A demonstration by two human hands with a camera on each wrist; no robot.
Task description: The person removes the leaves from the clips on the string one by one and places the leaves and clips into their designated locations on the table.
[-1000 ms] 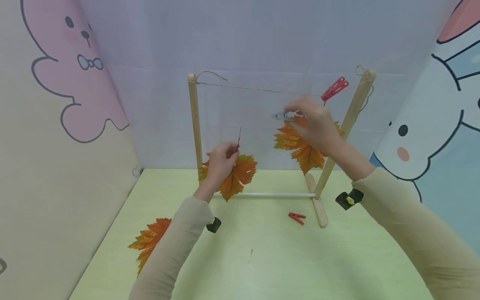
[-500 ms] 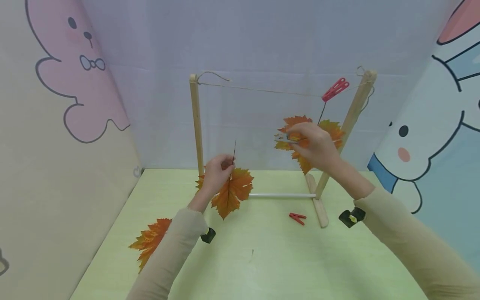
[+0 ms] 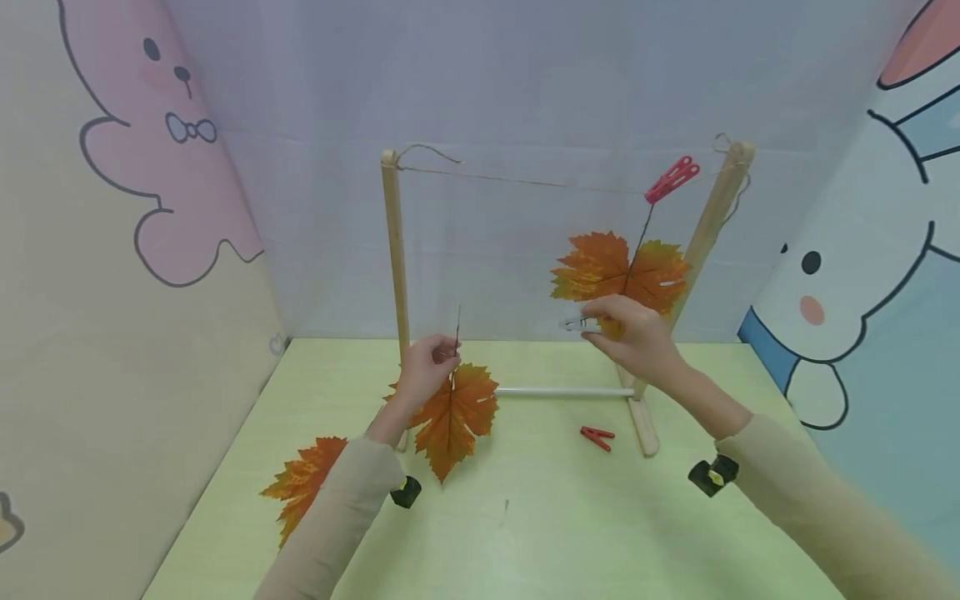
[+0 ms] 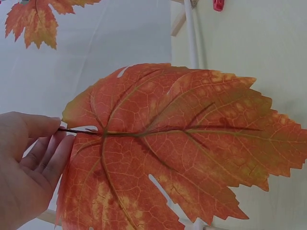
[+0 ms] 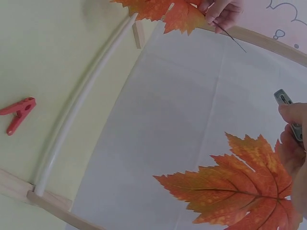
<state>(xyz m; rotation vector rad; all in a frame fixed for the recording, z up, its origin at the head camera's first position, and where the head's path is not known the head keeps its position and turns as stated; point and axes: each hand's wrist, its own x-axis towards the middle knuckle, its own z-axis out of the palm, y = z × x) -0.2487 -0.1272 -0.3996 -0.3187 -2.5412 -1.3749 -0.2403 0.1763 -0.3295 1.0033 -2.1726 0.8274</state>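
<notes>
My left hand [image 3: 426, 371] pinches the dark stem of an orange maple leaf [image 3: 453, 421] that hangs below the fingers. In the left wrist view the leaf [image 4: 182, 129] spreads wide, its stem between thumb and fingers. Over on the right, my right hand [image 3: 633, 337] holds a grey clothespin [image 3: 577, 324] by one end, level and above the table. Behind that hand a second maple leaf [image 3: 600, 267] hangs by its stem from a red clothespin [image 3: 672, 179] on the twine [image 3: 510, 179]. The right hand hides this leaf's lower part.
Two wooden posts [image 3: 395, 250] carry the twine, and a white rod [image 3: 562, 392] joins them low down. Another red clothespin [image 3: 597, 437] lies on the table [image 3: 570, 533]. A third maple leaf [image 3: 303, 483] lies at the left, partly under my left sleeve.
Both hands have come down, the left one slightly leftward with its leaf and the right one with the grey clothespin. More of the hanging leaf shows now.
</notes>
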